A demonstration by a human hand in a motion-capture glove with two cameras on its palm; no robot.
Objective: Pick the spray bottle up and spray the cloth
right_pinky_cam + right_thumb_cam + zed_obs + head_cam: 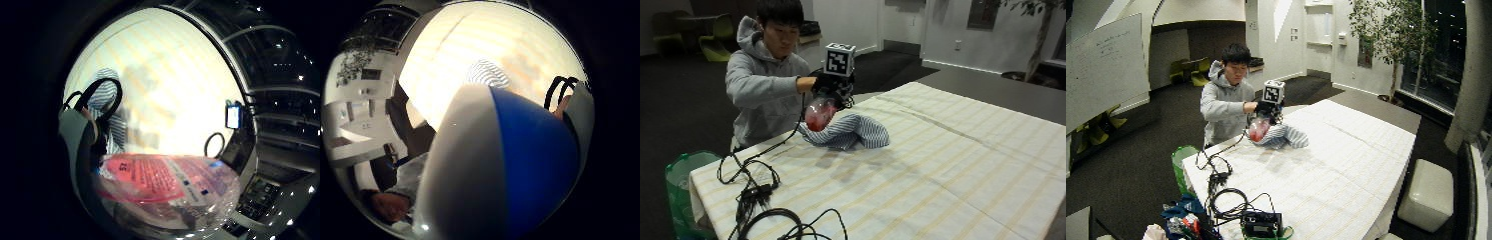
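In the outside view my gloved right hand (pixel 830 85) grips the top of a clear spray bottle (pixel 820 114) holding red liquid. The bottle hangs tilted just above the near-left side of a crumpled blue-and-white striped cloth (pixel 852 132) lying on the table. The wide outside view shows the same hand (pixel 1264 107), bottle (pixel 1259 129) and cloth (pixel 1282 136). The bottle's pink label (pixel 160 180) fills the little finger side palm view, with the cloth (pixel 106 102) behind it. Its white and blue spray head (pixel 510 170) fills the thumb side view, with the cloth (pixel 487 72) beyond.
A cream striped tablecloth (pixel 959 165) covers the table. Black cables (pixel 756 192) trail over the table's near-left end. A green bag (pixel 680 185) stands on the floor beside that corner. More gear and cables (pixel 1256 220) sit at the table's end.
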